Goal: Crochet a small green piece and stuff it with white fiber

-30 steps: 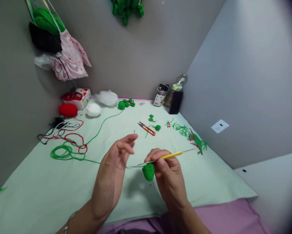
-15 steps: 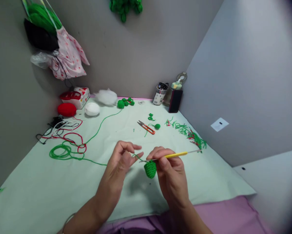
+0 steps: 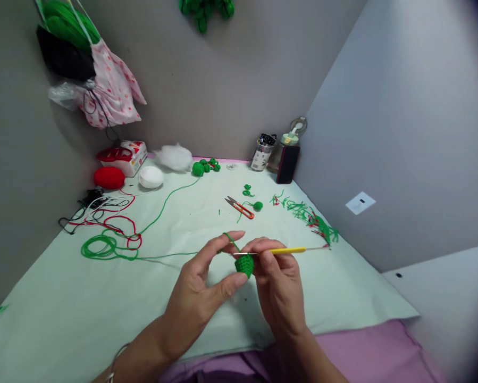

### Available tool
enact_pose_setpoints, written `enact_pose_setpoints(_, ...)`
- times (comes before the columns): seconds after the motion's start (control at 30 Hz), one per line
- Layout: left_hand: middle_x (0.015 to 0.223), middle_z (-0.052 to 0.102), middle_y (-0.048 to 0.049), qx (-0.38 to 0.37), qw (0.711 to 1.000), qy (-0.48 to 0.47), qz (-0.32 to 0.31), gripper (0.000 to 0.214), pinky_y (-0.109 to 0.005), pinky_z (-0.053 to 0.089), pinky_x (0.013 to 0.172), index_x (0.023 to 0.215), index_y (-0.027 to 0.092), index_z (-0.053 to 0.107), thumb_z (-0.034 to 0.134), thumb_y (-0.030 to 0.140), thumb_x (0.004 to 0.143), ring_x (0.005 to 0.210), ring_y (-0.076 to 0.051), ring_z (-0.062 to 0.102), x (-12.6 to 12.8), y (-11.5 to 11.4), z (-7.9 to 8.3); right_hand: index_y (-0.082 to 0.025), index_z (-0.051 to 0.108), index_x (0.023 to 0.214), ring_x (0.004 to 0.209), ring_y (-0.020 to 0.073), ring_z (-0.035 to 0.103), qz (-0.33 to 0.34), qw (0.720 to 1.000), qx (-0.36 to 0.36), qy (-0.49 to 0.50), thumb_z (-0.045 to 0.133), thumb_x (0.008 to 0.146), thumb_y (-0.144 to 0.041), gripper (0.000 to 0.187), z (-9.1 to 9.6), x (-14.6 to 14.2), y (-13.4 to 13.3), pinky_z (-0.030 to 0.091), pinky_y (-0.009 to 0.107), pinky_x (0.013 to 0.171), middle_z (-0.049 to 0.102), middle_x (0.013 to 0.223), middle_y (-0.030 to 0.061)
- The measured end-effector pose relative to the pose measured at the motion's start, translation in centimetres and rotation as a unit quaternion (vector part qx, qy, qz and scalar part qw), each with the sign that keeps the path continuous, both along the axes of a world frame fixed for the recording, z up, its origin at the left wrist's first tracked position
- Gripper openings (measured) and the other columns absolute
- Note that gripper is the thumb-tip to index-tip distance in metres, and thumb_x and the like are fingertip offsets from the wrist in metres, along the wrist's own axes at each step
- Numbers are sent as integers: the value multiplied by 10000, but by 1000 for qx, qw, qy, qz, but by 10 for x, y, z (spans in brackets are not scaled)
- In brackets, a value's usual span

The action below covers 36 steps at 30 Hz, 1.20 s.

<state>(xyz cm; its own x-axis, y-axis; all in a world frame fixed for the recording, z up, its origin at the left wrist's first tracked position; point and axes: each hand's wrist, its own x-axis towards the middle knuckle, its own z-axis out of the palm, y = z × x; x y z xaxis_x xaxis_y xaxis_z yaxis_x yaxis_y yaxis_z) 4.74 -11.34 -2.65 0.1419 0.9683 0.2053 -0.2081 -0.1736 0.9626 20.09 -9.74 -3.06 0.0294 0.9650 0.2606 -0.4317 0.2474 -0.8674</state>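
Near the front edge of the table (image 3: 83, 314), the right hand (image 3: 281, 287) grasps a crochet hook (image 3: 288, 250) against the green crochet piece (image 3: 244, 264), while the left hand (image 3: 201, 298), fingers half curled, carries the green yarn (image 3: 162, 257) over its forefinger.

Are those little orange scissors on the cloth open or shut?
Open. The scissors lie flat on the green cloth, and their two blades spread apart toward the tips, untouched by either hand.

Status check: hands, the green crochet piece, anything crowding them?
Right hand grips yellow crochet hook, green crochet piece on it. Left hand open, green yarn over its forefinger. Orange snips lie beyond, apart.
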Motion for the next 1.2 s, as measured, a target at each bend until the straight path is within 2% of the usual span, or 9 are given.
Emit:
enact_pose_setpoints(0.17,914,629,23,-105,990,-81,-46,647,-325,474,887,1470,415,614,852,322,875,840,-157,560,2,-3,5,-269,829,896,684,143,541,3,1000,1,-25,801,916,-414,149,-3,4,0,451,285,648,756,849,31)
enact_pose_setpoints(0.43,967,652,15,-121,990,-73,0,556,-290,454,867,1416,376,669,835,316,889,855,-143,552,0,1,7,-298,839,972,657,132,576,-31,994,62,-83,737,977,-335,108,-2,1,-2,456,264,578,749,845,29)
enact_pose_setpoints(0.5,936,662,18,-133,987,-94,10,585,-286,454,858,1422,363,665,854,320,869,851,-145,557,5,1,8,-332,839,1033,761,170,651,-84,975,123,-164,710,991,-257,155,-2,1,-7,506,292,614,758,914,47)
enact_pose_setpoints(0.57,892,662,19,-152,979,-134,3,617,-277,455,833,1426,340,665,875,331,845,838,-146,560,8,0,9,-380,836,1087,860,209,687,-144,935,185,-267,732,960,-186,254,-3,3,-11,558,347,695,765,1002,59)
enact_pose_setpoints(0.67,814,618,28,-219,951,-212,-44,603,-234,421,711,1373,276,716,902,346,805,700,-104,474,7,1,12,-436,825,1134,899,241,695,-168,890,248,-342,789,897,-152,372,-4,7,-11,578,408,770,776,1047,53)
enact_pose_setpoints(0.77,786,577,37,-262,928,-258,-57,521,-211,358,621,1276,224,780,915,294,777,608,-67,350,1,5,15,-380,833,1108,851,227,684,-147,926,225,-266,710,965,-164,287,0,10,-5,552,389,731,777,964,56)
enact_pose_setpoints(0.9,833,623,22,-207,950,-236,-12,454,-216,423,741,1226,276,806,904,246,784,745,-100,509,-1,6,18,-293,831,977,715,174,622,-78,984,113,-115,691,1005,-263,146,5,8,2,504,334,653,737,858,38)
enact_pose_setpoints(1.0,877,651,19,-179,964,-198,-9,483,-258,457,851,1269,333,785,896,269,804,846,-133,566,5,3,17,-286,837,974,783,184,646,-29,989,109,-97,727,985,-286,111,5,3,3,513,327,677,747,883,43)
enact_pose_setpoints(1.2,867,625,37,-169,974,-153,-4,630,-300,478,916,1422,388,672,875,277,836,868,-144,585,6,-2,10,-309,847,956,901,196,698,-16,989,93,-114,746,973,-315,103,4,0,3,562,336,796,786,919,34)
